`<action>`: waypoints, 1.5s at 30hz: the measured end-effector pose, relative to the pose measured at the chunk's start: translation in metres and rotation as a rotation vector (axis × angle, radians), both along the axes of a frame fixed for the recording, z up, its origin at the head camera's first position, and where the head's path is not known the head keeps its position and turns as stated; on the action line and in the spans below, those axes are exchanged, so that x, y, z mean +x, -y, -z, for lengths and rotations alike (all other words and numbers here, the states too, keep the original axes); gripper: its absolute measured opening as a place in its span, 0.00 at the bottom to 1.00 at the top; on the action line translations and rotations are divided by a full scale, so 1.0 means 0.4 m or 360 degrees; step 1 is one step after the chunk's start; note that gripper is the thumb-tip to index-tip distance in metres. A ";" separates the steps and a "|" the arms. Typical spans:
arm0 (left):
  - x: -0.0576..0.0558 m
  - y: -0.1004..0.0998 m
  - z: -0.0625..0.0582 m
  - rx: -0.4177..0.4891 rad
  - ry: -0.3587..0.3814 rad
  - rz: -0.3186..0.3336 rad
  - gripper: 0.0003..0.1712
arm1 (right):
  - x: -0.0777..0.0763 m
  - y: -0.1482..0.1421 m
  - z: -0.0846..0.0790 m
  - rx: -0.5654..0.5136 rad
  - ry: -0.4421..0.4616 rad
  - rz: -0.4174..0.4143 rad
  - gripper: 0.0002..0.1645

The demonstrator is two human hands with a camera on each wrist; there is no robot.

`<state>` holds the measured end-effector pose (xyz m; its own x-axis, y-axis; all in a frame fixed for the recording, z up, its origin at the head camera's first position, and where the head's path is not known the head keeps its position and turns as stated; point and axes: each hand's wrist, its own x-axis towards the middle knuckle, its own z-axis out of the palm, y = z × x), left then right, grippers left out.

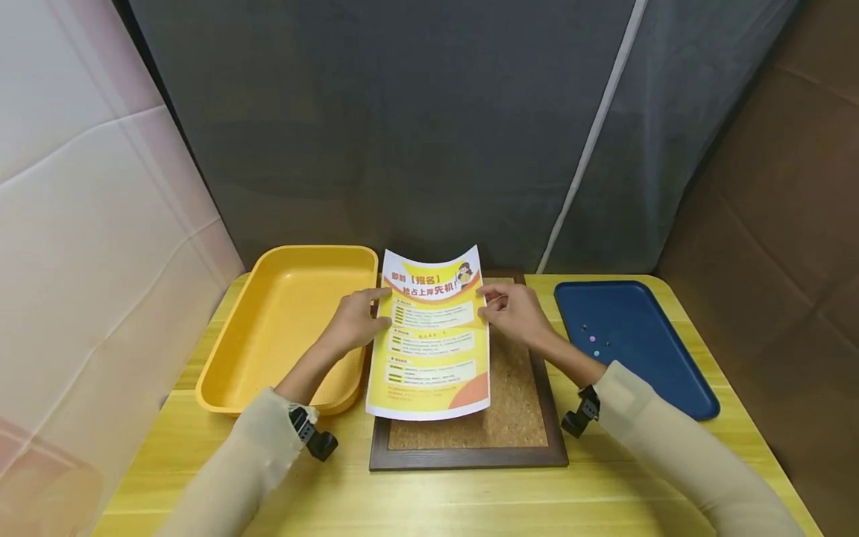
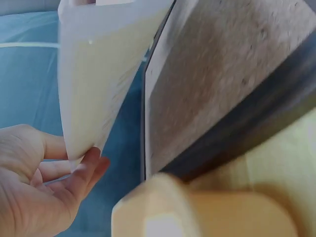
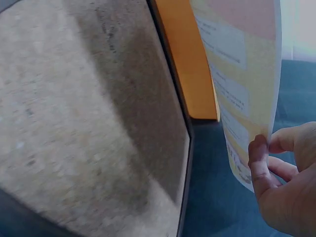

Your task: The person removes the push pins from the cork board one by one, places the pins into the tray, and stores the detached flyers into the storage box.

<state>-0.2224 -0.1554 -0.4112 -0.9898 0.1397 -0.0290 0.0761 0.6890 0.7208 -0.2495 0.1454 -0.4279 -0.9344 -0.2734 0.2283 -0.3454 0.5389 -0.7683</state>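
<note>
A printed flyer (image 1: pixel 429 358), yellow with white text boxes and a cartoon figure near its top, is held up above a cork board (image 1: pixel 510 388) with a dark wooden frame. My left hand (image 1: pixel 359 321) pinches the flyer's left edge between thumb and fingers; the left wrist view shows that grip from behind the paper. On the opposite edge, my right hand (image 1: pixel 517 309) pinches the sheet between thumb and fingertips. The paper bows slightly and hides the left part of the board. Both wrist views show space between the sheet and the cork surface.
A deep yellow tray (image 1: pixel 215 373) stands left of the board. To the right lies a shallow blue tray (image 1: pixel 658 365) holding several small pushpin-like pieces (image 1: pixel 593 339). A dark grey curtain (image 1: pixel 403 134) hangs behind the wooden table (image 1: pixel 470 500).
</note>
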 end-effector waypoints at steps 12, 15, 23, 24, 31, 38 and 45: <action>-0.010 0.099 -0.045 -0.0067 -0.0014 0.0001 0.37 | -0.026 0.093 -0.042 -0.0107 0.0109 -0.0104 0.18; -0.016 0.121 -0.052 -0.0097 -0.0026 -0.0008 0.37 | -0.033 0.116 -0.047 -0.0144 0.0125 -0.0131 0.19; -0.035 0.188 -0.067 -0.0182 -0.0064 -0.0012 0.37 | -0.049 0.182 -0.049 -0.0253 0.0173 -0.0147 0.19; -0.035 0.197 -0.071 -0.0196 -0.0070 -0.0011 0.37 | -0.050 0.193 -0.048 -0.0255 0.0173 -0.0148 0.19; -0.040 0.262 -0.091 -0.0213 -0.0052 -0.0007 0.39 | -0.055 0.269 -0.046 -0.0262 0.0202 -0.0170 0.21; -0.053 0.325 -0.089 -0.0317 -0.0019 -0.0038 0.40 | -0.057 0.338 -0.034 -0.0262 0.0272 -0.0207 0.22; -0.065 0.376 -0.076 -0.0414 -0.0012 -0.0035 0.39 | -0.063 0.396 -0.007 -0.0204 0.0248 -0.0247 0.21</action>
